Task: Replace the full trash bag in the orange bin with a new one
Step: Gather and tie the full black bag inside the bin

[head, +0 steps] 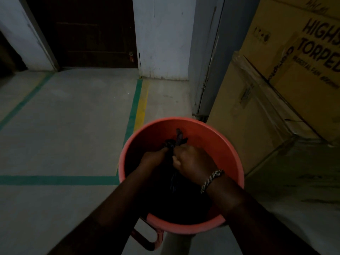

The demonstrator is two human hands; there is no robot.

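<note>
Currently right hand (191, 161) closed on gathered neck of black trash bag (176, 142), braided wristband (211, 179) on its wrist. Left hand (154, 157) just beside it, fist closed on same neck. Bag top pokes up between and just beyond both hands; bag body sits below them inside orange bin (230, 150). Bin stands on grey floor (73, 116), cardboard boxes (276, 85) to its right.
</note>
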